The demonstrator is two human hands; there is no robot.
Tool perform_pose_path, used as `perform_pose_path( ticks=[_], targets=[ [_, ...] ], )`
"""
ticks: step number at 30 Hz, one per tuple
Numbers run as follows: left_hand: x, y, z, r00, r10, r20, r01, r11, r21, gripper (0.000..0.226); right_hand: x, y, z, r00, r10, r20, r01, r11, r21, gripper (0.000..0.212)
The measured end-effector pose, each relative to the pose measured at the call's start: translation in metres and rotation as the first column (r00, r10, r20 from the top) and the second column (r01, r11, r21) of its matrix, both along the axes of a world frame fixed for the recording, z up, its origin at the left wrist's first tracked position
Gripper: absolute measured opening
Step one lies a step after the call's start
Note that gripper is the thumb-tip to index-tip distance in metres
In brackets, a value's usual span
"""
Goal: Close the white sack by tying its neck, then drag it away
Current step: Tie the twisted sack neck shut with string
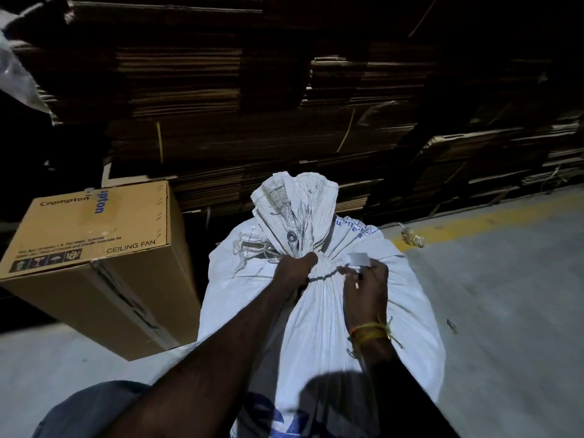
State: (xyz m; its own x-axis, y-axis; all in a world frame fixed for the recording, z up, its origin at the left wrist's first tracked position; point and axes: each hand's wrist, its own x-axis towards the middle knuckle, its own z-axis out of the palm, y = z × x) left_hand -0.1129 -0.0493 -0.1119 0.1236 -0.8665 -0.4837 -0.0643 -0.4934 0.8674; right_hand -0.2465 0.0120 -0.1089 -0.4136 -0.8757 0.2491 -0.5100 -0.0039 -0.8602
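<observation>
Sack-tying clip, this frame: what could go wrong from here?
1. The dark cord looks thin; pulled hard between the left hand and right hand, it may snap or slip off the white sack's bunched neck.
2. The Crompton ceiling fan box stands right beside the sack; dragging could snag it.

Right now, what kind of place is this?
Probably a warehouse or packing store: tall stacks of flattened brown cardboard sheets, a brown carton printed "CEILING FAN", and a grey concrete floor with a painted yellow line.
</observation>
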Motion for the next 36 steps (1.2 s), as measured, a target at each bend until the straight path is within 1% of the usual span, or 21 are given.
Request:
perform_pose_path(
  ticks=[2, 4, 6, 7, 9, 11, 12, 15, 17, 18, 20, 22, 23, 25, 28, 30, 32, 33, 34, 36],
  targets=[
    [-0.001, -0.002, -0.003, 1.0, -0.007, 0.003, 0.007, 1.0, -0.013, 0.031, -0.013, 0.005, 0.006, 0.978, 0.081, -0.193, -0.09, 0.995, -0.039, 0.039],
    [-0.001, -0.003, -0.006, 1.0, -0.015, 0.005, 0.015, 0.999, -0.036, 0.029, -0.03, 0.005, 0.015, 0.944, 0.15, -0.294, -0.169, 0.985, -0.038, 0.04],
    [-0.002, -0.005, -0.009, 0.999, -0.035, 0.026, 0.036, 0.998, -0.06, 0.03, -0.046, -0.001, 0.024, 0.915, 0.308, -0.26, -0.302, 0.951, 0.064, 0.037],
    [-0.002, -0.005, -0.006, 0.997, -0.053, 0.052, 0.056, 0.997, -0.058, 0.031, -0.052, -0.006, 0.029, 0.879, 0.383, -0.286, -0.363, 0.924, 0.12, 0.038],
    [-0.001, -0.005, -0.002, 0.991, -0.095, 0.094, 0.101, 0.993, -0.067, 0.034, -0.059, -0.016, 0.034, 0.764, 0.482, -0.428, -0.425, 0.876, 0.228, 0.032],
    [0.002, -0.005, 0.006, 0.981, -0.134, 0.137, 0.145, 0.987, -0.071, 0.038, -0.057, -0.022, 0.038, 0.68, 0.505, -0.531, -0.41, 0.863, 0.296, 0.029],
    [0.003, -0.005, 0.007, 0.975, -0.154, 0.161, 0.166, 0.984, -0.07, 0.04, -0.055, -0.022, 0.043, 0.656, 0.499, -0.566, -0.378, 0.867, 0.325, 0.029],
    [0.003, -0.009, 0.01, 0.957, -0.196, 0.213, 0.215, 0.974, -0.073, 0.043, -0.051, -0.015, 0.048, 0.644, 0.463, -0.609, -0.278, 0.883, 0.377, 0.023],
    [0.002, -0.012, 0.011, 0.942, -0.195, 0.273, 0.223, 0.972, -0.073, 0.046, -0.047, -0.006, 0.047, 0.664, 0.463, -0.588, -0.259, 0.879, 0.4, 0.027],
    [0.002, -0.012, 0.011, 0.932, -0.199, 0.303, 0.231, 0.97, -0.072, 0.048, -0.043, 0.0, 0.048, 0.696, 0.456, -0.555, -0.239, 0.875, 0.42, 0.028],
    [0.002, -0.012, 0.014, 0.914, -0.22, 0.34, 0.258, 0.964, -0.07, 0.051, -0.038, 0.01, 0.05, 0.757, 0.436, -0.487, -0.202, 0.865, 0.46, 0.025],
    [0.002, -0.012, 0.017, 0.905, -0.231, 0.358, 0.272, 0.96, -0.068, 0.051, -0.036, 0.02, 0.055, 0.8, 0.438, -0.409, -0.212, 0.845, 0.49, 0.021],
    [0.002, -0.012, 0.018, 0.901, -0.237, 0.363, 0.278, 0.959, -0.064, 0.05, -0.035, 0.025, 0.06, 0.831, 0.438, -0.342, -0.229, 0.832, 0.506, 0.02],
    [0.001, -0.013, 0.021, 0.895, -0.254, 0.367, 0.297, 0.953, -0.064, 0.048, -0.033, 0.034, 0.067, 0.877, 0.439, -0.193, -0.277, 0.792, 0.544, 0.027],
    [-0.001, -0.013, 0.023, 0.877, -0.308, 0.369, 0.351, 0.935, -0.052, 0.045, -0.032, 0.036, 0.073, 0.889, 0.454, -0.052, -0.345, 0.742, 0.575, 0.028],
    [-0.001, -0.013, 0.024, 0.874, -0.308, 0.377, 0.356, 0.933, -0.063, 0.043, -0.025, 0.037, 0.075, 0.898, 0.433, 0.076, -0.393, 0.713, 0.581, 0.031],
    [0.0, -0.012, 0.027, 0.883, -0.335, 0.329, 0.374, 0.925, -0.064, 0.041, -0.016, 0.034, 0.068, 0.879, 0.469, 0.085, -0.412, 0.658, 0.63, 0.027],
    [0.001, -0.012, 0.03, 0.888, -0.362, 0.284, 0.392, 0.918, -0.055, 0.04, -0.013, 0.029, 0.059, 0.878, 0.477, 0.046, -0.383, 0.64, 0.666, 0.029],
    [0.003, -0.012, 0.032, 0.889, -0.385, 0.247, 0.407, 0.912, -0.043, 0.04, -0.01, 0.025, 0.054, 0.878, 0.479, -0.015, -0.335, 0.636, 0.695, 0.028],
    [0.007, -0.013, 0.037, 0.882, -0.418, 0.218, 0.431, 0.902, -0.016, 0.04, -0.005, 0.016, 0.051, 0.859, 0.469, -0.205, -0.191, 0.665, 0.722, 0.025]
  ],
)
